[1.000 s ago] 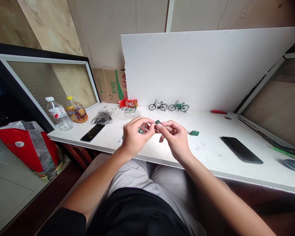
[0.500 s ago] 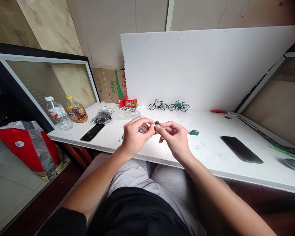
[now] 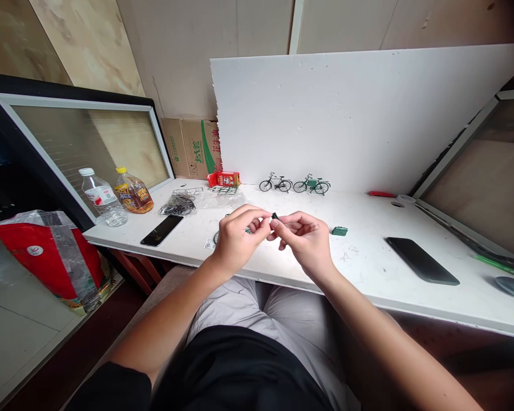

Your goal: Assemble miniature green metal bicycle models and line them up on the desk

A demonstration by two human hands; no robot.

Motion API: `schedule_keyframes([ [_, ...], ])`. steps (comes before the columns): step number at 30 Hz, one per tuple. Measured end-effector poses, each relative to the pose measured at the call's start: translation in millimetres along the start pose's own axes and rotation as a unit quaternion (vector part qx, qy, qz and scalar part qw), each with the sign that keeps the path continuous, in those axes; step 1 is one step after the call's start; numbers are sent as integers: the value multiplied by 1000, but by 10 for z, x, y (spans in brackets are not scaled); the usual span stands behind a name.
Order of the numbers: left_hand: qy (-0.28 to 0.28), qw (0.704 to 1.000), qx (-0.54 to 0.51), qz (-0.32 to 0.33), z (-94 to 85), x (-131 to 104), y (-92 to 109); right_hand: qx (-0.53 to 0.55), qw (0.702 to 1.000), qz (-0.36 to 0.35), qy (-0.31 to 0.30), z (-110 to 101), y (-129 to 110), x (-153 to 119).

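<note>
Between my fingertips, above the white table (image 3: 278, 268), is a small dark green piece (image 3: 275, 216), mostly covered by the fingers. My left hand (image 3: 243, 231) pinches it from the left, thumb and forefinger closed. My right hand (image 3: 304, 237) grips it from the other side in a like pinch. Behind my left hand, a green model wheel (image 3: 216, 236) shows in part. A small green box-shaped piece (image 3: 339, 231) lies to the right of my right hand. Two model bicycles stand farther back: a black one (image 3: 275, 182) and a green one (image 3: 311, 185) carrying a green box.
At left are a clear water bottle (image 3: 104, 197), a yellow-capped drink bottle (image 3: 132, 191), a phone (image 3: 161, 230) and a plastic bag of dark parts (image 3: 177, 204). A red packet (image 3: 225, 179) lies behind. A black phone (image 3: 421, 260) and a mouse (image 3: 512, 286) lie at right.
The green piece has turned slightly between my fingertips and shows less of itself. My left hand has shifted a little to the right.
</note>
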State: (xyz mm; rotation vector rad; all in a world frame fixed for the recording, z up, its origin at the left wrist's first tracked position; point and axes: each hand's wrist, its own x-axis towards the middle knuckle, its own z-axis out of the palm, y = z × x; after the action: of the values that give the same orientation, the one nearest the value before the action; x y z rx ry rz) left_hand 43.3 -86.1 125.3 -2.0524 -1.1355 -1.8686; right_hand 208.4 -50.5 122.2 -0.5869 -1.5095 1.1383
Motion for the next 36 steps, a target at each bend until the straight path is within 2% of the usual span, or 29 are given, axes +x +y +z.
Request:
schedule_keyframes([
  [15,-53,984,-39,-164,-8,88,-59,1,997,72,-41,-54,37,106],
  [36,-82,981,-43,-168,-15,105,-113,-8,994,80,-68,-49,44,114],
])
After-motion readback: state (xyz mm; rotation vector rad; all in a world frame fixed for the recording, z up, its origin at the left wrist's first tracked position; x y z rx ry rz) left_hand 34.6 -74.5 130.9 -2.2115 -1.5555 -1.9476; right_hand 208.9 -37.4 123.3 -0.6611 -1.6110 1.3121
